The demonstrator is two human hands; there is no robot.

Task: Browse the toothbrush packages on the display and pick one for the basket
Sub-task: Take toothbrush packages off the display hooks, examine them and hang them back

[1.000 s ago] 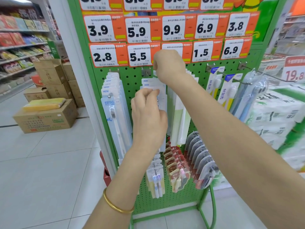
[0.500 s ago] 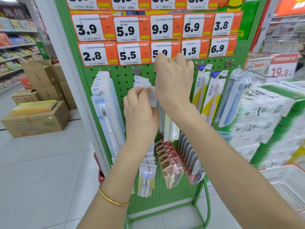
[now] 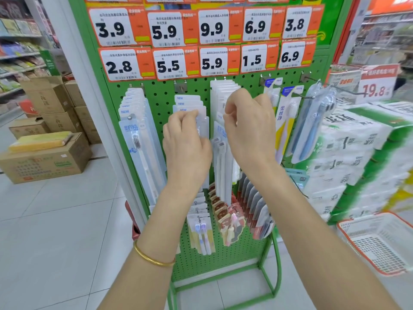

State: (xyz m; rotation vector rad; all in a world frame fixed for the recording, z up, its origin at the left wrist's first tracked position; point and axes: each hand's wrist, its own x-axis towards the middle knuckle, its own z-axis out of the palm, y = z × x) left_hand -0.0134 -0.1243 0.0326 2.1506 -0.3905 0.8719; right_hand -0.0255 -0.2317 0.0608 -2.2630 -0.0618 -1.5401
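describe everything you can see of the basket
The basket is white plastic with a red rim, its walls and bottom a slotted mesh. It sits low at the right, beside the green rack foot and below stacked tissue packs, cut off by the frame edge. Neither left hand nor right hand touches it; nothing shows inside.

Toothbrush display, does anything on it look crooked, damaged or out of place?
The dark blue toothbrush pack at the right edge of the display hangs slanted on its long hook, while the white packs on the left hang straight. Nothing looks torn or spilled.
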